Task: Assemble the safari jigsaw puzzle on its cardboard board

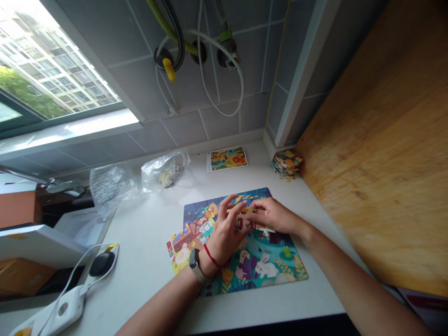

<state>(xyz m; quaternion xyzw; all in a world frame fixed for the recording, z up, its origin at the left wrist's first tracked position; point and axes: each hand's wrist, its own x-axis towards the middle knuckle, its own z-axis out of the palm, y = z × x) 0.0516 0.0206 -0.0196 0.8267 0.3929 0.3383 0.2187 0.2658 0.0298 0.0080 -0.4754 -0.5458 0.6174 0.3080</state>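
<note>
A colourful jigsaw puzzle (266, 266) lies flat on the white table (147, 252), mostly put together. My left hand (224, 231) rests on its middle, fingers curled, with a watch and a red string on the wrist. My right hand (275, 215) meets it from the right. Both hands pinch one thin puzzle piece (245, 211) between their fingertips, just above the puzzle's upper part.
A stack of loose puzzle pieces (287, 163) sits in the back right corner beside a wooden panel (378, 154). A picture card (227, 158) lies by the tiled wall. Two plastic bags (164, 172) lie at the back left. A white device with a cable (66, 308) is near the front left.
</note>
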